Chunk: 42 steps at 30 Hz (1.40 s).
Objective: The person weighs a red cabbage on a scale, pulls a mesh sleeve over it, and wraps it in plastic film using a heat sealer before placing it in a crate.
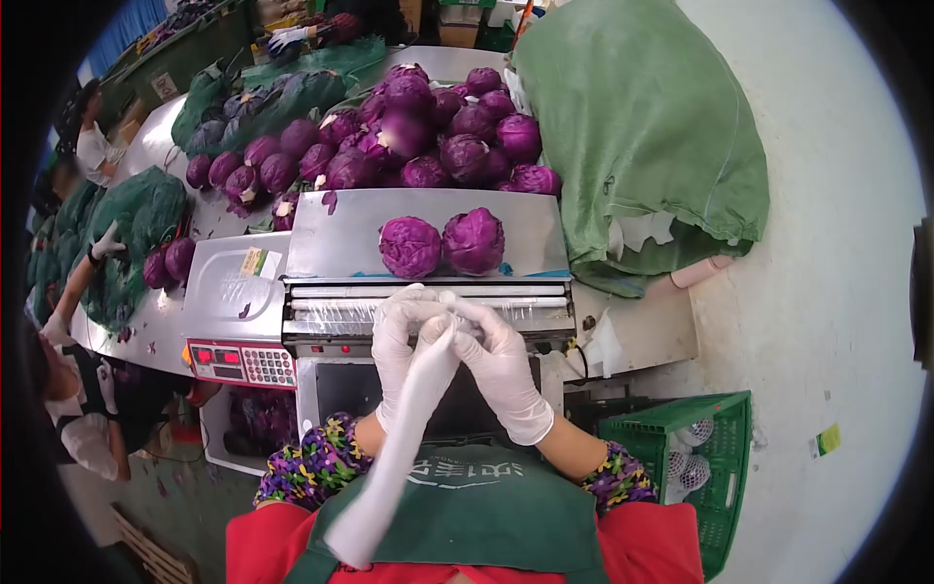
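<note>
Both my hands wear white gloves and meet in front of the film-wrapping machine (321, 316). Pinched between the fingers of my left hand (394, 341) and my right hand (508, 375) is the top of a long, limp white strip (397, 467). The strip hangs down over my apron; its exact kind does not show. Just beyond my fingertips, a red cabbage (410, 247) and a second red cabbage (474, 241) sit side by side on the machine's metal plate (336, 234). My hands cover part of the rollers.
Behind the plate lies a pile of red cabbages (409, 127). A scale (233, 302) stands left, a large green sack (632, 127) right. Lower right is a green crate (730, 467) with white-netted items. At left, a co-worker's gloved hand (107, 243) touches a green net bag (146, 214).
</note>
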Available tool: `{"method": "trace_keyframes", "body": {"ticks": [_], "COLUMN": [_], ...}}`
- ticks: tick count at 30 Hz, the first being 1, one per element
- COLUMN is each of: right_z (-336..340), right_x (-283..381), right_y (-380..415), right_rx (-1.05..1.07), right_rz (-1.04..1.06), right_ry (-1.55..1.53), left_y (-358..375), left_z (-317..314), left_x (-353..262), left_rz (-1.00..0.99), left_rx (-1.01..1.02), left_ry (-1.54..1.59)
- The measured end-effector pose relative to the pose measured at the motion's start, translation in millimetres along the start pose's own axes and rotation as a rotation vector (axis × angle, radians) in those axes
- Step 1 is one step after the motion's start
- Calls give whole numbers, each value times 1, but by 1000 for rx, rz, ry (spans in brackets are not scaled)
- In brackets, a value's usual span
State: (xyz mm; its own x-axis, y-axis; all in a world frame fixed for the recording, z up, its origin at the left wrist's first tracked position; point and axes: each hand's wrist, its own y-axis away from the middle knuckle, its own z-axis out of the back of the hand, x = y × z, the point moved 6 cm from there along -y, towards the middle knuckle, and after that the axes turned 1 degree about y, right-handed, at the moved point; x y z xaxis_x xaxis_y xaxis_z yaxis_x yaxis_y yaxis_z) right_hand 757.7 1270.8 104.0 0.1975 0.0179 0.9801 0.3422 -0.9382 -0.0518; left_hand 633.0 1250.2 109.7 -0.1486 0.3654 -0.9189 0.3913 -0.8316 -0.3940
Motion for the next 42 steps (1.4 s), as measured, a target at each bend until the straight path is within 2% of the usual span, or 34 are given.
{"method": "trace_keyframes", "body": {"ticks": [2,3,4,6,7,8,10,12,13,14,15,16,17,18,20,24,26,27,28,30,31,32,34,35,36,37,38,40,41,42], "right_z": [10,16,19,32,46,45,70,78,70,65,75,79,95,110,105,121,138,143,137,113,116,111,80,68,56,39,28,20,12,8], "right_x": [-16,-10,-14,-30,-34,-18,-10,-1,-5,-11,-24,-26,-29,-29,19,-16,-73,-109,-104,-80,-81,-68,-24,-8,4,11,33,-3,-6,-21], "right_y": [-2,-7,-10,-17,-13,-10,-18,-11,-7,-2,-6,-21,-45,-68,-107,-159,-184,-183,-181,-167,-165,-155,-112,-94,-75,-56,-40,-3,9,23], "right_rx": [-71,-93,-80,89,37,-160,-84,150,315,473,515,507,334,161,-166,-243,-79,10,17,-11,24,29,15,96,179,226,296,357,429,357], "right_rz": [-108,19,-17,58,-105,-368,-286,-397,-419,-427,-212,-264,-327,-388,-7,-31,-182,-643,-641,-450,-390,-394,-620,-639,-658,-708,-571,-845,-808,-962], "right_ry": [-3,94,6,-335,-268,-384,-747,-323,93,512,826,885,949,1010,1145,1144,1045,519,524,176,152,153,-198,-205,-214,-353,-6,-375,-227,-444], "left_y": [-9,-7,-15,-9,-2,13,50,60,32,6,-16,-43,-56,-64,-76,-99,-94,-92,-94,-90,-94,-96,-84,-75,-57,-39,-20,12,30,47], "left_z": [9,13,17,1,-5,-9,-11,14,31,45,60,67,64,58,54,47,38,31,30,28,30,26,30,36,43,49,54,69,71,74], "left_x": [-9,9,12,29,26,23,9,43,38,61,66,62,51,61,90,118,142,134,139,159,157,147,118,106,103,93,82,73,77,82], "left_rz": [-105,152,211,690,861,980,1063,861,906,760,844,725,829,833,676,582,881,991,990,1153,1147,1110,1031,1027,1102,1183,1262,1250,1210,1163], "left_rx": [-35,36,91,85,212,510,957,988,800,560,189,14,-40,-44,-219,-283,-47,49,41,-149,-153,-82,47,152,213,195,172,249,273,298], "left_ry": [-51,185,134,792,709,589,558,257,170,178,273,297,220,221,161,150,68,101,104,306,311,529,952,914,1122,1142,1165,1007,1131,1253]}}
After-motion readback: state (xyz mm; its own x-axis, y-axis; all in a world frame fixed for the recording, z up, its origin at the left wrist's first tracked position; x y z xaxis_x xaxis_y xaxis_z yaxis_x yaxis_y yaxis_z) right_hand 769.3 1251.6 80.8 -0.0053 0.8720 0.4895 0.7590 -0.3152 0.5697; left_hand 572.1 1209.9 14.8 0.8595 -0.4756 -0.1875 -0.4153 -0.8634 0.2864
